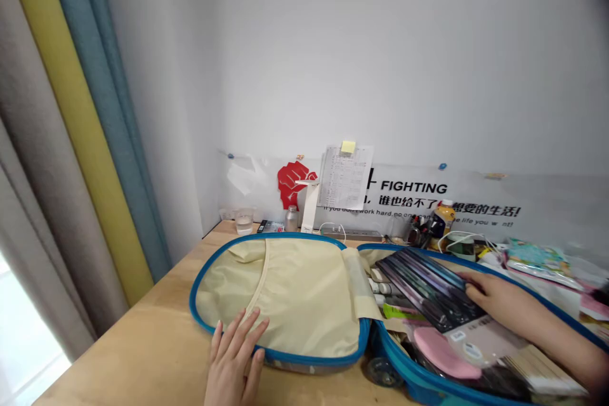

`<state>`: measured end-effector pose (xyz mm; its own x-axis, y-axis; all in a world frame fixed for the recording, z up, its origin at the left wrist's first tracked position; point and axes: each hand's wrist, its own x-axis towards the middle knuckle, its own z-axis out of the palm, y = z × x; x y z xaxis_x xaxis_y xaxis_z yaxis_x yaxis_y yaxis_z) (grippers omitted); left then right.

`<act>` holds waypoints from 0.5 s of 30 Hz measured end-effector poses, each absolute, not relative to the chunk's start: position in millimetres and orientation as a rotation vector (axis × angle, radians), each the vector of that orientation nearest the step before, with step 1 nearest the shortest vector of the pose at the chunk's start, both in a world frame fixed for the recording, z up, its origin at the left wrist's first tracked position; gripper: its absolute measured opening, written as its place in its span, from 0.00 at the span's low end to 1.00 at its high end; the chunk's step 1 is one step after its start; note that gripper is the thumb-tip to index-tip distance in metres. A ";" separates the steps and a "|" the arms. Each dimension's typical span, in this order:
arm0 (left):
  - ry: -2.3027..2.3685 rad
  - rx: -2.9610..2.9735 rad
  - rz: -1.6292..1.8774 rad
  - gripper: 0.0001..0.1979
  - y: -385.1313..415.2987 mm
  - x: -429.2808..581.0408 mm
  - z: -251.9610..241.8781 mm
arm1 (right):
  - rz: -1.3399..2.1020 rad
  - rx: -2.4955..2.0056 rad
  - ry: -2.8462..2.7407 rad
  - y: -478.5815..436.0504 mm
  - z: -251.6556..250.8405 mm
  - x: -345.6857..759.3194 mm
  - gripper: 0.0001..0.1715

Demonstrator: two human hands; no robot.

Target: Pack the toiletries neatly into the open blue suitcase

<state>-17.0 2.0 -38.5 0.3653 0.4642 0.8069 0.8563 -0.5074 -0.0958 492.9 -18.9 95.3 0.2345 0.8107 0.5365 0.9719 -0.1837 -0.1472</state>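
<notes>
A small suitcase with blue edging lies unfolded on the table, its beige-lined lid (304,298) to the left and its packed half (428,377) to the right. The fingers of my left hand (235,355) are spread at the lid's near rim, with nothing in them. My right hand (490,298) grips the right edge of a flat clear pack of dark, slim, long items (431,292), tilted over the packed half. Beneath and around this pack are a pink rounded item (447,353), a green packet (402,312) and small white-capped bottles (387,288). My right fingertips are partly hidden.
Along the wall stand a glass of water (244,223), a silver-topped bottle (292,219), a white lamp (310,206), a power strip (352,235) and a yellow-labelled bottle (442,222). Plastic packets (540,260) lie at the right. Curtains (80,108) hang left.
</notes>
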 end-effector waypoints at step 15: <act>-1.142 -2.102 -0.985 0.20 3.3 -15.1 -39.6 | 0.127 -1.425 -2.300 118.6 129.6 291.0 0.18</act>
<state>-15.1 3.3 -39.6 0.3711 0.4632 0.8048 0.8640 -0.4898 -0.1165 291.0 118.6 129.6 -0.3795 0.8718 0.3098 0.8325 0.4679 -0.2967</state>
